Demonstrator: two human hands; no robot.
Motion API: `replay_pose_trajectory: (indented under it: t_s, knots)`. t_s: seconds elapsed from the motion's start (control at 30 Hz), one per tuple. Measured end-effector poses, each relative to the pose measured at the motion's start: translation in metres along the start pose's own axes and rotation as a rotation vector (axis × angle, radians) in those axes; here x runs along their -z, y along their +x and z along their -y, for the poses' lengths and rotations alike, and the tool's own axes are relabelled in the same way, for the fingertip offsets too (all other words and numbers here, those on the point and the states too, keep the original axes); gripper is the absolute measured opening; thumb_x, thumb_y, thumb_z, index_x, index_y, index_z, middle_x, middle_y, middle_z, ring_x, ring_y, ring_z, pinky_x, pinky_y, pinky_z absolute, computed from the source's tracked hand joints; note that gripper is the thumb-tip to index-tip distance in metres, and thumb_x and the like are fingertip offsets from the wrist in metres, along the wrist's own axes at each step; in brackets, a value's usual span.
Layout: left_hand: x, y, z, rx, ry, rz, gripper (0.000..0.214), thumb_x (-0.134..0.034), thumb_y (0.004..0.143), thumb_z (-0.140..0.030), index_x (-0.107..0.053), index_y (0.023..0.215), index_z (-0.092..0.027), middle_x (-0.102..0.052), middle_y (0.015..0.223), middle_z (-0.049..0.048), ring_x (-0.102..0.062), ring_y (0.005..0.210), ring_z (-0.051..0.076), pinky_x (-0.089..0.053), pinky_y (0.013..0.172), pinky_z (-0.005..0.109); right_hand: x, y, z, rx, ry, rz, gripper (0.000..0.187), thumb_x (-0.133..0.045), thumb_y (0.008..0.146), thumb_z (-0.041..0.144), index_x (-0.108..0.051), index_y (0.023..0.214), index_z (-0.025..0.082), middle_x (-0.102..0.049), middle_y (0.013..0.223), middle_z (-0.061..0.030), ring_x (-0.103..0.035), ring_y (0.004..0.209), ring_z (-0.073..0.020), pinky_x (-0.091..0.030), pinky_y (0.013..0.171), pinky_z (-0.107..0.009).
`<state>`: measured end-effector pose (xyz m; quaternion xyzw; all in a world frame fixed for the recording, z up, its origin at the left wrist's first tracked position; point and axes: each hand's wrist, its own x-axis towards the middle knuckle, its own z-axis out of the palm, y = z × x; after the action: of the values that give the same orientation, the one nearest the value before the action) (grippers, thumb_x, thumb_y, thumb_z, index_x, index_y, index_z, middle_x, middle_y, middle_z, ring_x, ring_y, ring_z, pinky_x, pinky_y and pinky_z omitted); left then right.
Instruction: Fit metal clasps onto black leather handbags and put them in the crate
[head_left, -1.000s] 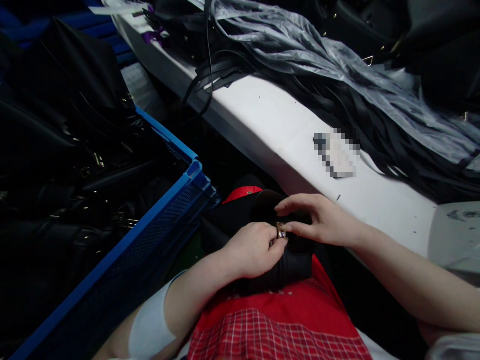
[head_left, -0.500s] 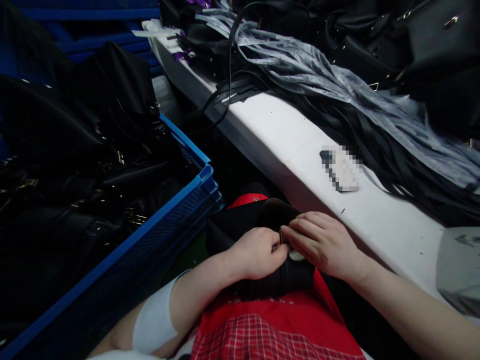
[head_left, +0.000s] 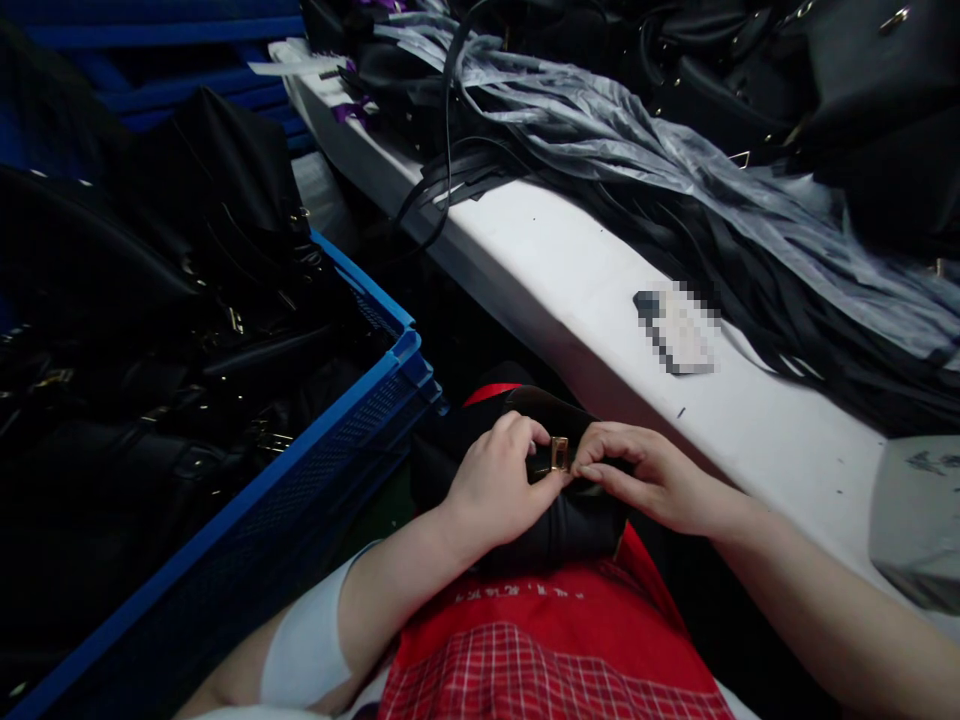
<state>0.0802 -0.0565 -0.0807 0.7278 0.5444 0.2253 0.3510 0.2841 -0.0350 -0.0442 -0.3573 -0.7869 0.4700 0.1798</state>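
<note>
L fingers (head_left: 526, 430): thumb + forefinger pinched shut on the strap (head_left: 541, 462), just L of the gold clasp (head_left: 559, 453); prob. to keep strap taut & metal facing up.
R fingers (head_left: 592, 466): tips drawn together, clamped on clasp's R edge; set against the L pinch, so the clasp sits braced betw. both.
Gold clasp: upright betw. the two sets of fingertips, over the lap, near the table edge; small & shiny, likely slippery, hence fingertip grip rather than palm.
L hand (head_left: 495, 492): curled over the black bag (head_left: 570, 530), heel resting on it, pinning it down.
R hand (head_left: 649, 480): low across the bag top, wrist towards the table.
Black bag: lies on the red apron (head_left: 555, 640) in the lap, under both hands; lap serves as rest, close to the eyes.
Blue crate (head_left: 375, 390): just beside the L side, packed w/ black bags (head_left: 187, 320); near enough for the L arm.
White table (head_left: 555, 260): ahead & to the R, edge near the R forearm.
On table: heap of black straps (head_left: 750, 270) under crinkled grey plastic (head_left: 637, 130), more dark bags (head_left: 847, 90) at the back; all well apart from the hands.
</note>
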Motion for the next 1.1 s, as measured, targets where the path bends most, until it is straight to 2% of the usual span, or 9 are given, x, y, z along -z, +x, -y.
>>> replay_pose_trajectory:
  t_s: [0.27,0.43,0.53,0.67,0.7,0.77,0.87,0.97,1.1]
  knots:
    - [-0.002,-0.004,-0.009,-0.231,0.272,-0.189,0.027,-0.056,0.091,-0.023,-0.052,0.117,-0.019,-0.060,0.109,0.0078,-0.060,0.098,0.021,-0.051,0.080,0.032,-0.014,0.004,-0.001,0.047,-0.047,-0.149,0.010,-0.055,0.095,0.023,-0.064,0.092,0.020,-0.064,0.087,-0.0057,-0.059,0.083,-0.0170,-0.048,0.076,-0.031]
    - [-0.004,-0.001,-0.004,-0.270,0.291,-0.058,0.012,-0.050,0.093,-0.021,-0.060,0.088,-0.018,-0.062,0.087,0.0053,-0.060,0.081,0.021,-0.048,0.071,0.032,-0.021,0.005,0.001,0.061,-0.066,-0.250,0.011,-0.056,0.094,0.021,-0.066,0.087,0.019,-0.063,0.082,-0.0047,-0.058,0.078,-0.0163,-0.047,0.071,-0.030]
    - [-0.005,0.001,0.000,-0.260,0.160,-0.042,0.013,-0.052,0.092,-0.018,-0.061,0.082,-0.018,-0.062,0.083,0.0046,-0.059,0.077,0.019,-0.046,0.069,0.031,-0.023,0.002,-0.002,0.033,-0.029,-0.313,0.013,-0.057,0.094,0.023,-0.066,0.086,0.019,-0.064,0.081,-0.0045,-0.059,0.077,-0.0160,-0.047,0.070,-0.029]
    - [-0.003,0.001,0.002,-0.234,-0.198,-0.068,0.013,-0.062,0.088,-0.022,-0.062,0.077,-0.017,-0.062,0.076,0.0023,-0.059,0.074,0.016,-0.044,0.068,0.027,-0.024,-0.001,-0.011,-0.162,0.074,-0.549,0.018,-0.054,0.096,0.033,-0.066,0.100,0.020,-0.067,0.096,-0.0065,-0.062,0.090,-0.0191,-0.049,0.080,-0.032]
    - [-0.002,0.001,0.002,-0.213,-0.282,-0.060,0.012,-0.064,0.087,-0.022,-0.062,0.076,-0.017,-0.062,0.075,0.0018,-0.059,0.073,0.015,-0.044,0.067,0.027,-0.024,-0.001,-0.012,-0.215,0.149,-0.549,0.023,-0.053,0.095,0.036,-0.065,0.108,0.020,-0.067,0.101,-0.0067,-0.063,0.092,-0.0196,-0.050,0.081,-0.032]
    - [0.000,0.000,0.000,-0.163,-0.411,-0.018,0.012,-0.067,0.085,-0.021,-0.064,0.074,-0.017,-0.064,0.074,0.0012,-0.059,0.070,0.014,-0.045,0.066,0.025,-0.025,0.002,-0.014,-0.291,0.361,-0.413,0.035,-0.054,0.094,0.042,-0.062,0.120,0.020,-0.068,0.101,-0.0059,-0.063,0.087,-0.0183,-0.051,0.076,-0.030]
    - [0.003,0.000,0.000,-0.109,-0.512,0.037,0.014,-0.067,0.084,-0.021,-0.064,0.071,-0.017,-0.066,0.073,0.0006,-0.059,0.068,0.013,-0.045,0.065,0.024,-0.029,0.008,-0.014,-0.330,0.686,-0.188,0.041,-0.061,0.090,0.045,-0.066,0.118,0.017,-0.067,0.088,-0.0030,-0.058,0.070,-0.0125,-0.048,0.066,-0.025]
    - [0.004,-0.003,0.002,-0.097,-0.516,0.009,0.013,-0.067,0.084,-0.020,-0.065,0.072,-0.018,-0.066,0.073,0.0003,-0.059,0.068,0.013,-0.045,0.065,0.024,-0.035,0.014,-0.018,-0.323,0.898,-0.153,0.041,-0.070,0.084,0.042,-0.069,0.116,0.017,-0.066,0.081,-0.0009,-0.053,0.066,-0.0095,-0.042,0.060,-0.021]
    - [0.004,-0.008,0.006,-0.122,-0.437,-0.044,0.012,-0.066,0.085,-0.020,-0.065,0.073,-0.017,-0.067,0.078,0.0017,-0.061,0.074,0.015,-0.046,0.069,0.026,-0.042,0.018,-0.024,-0.299,0.968,-0.130,0.037,-0.074,0.082,0.038,-0.071,0.112,0.017,-0.068,0.088,-0.0019,-0.055,0.069,-0.0087,-0.043,0.063,-0.020]
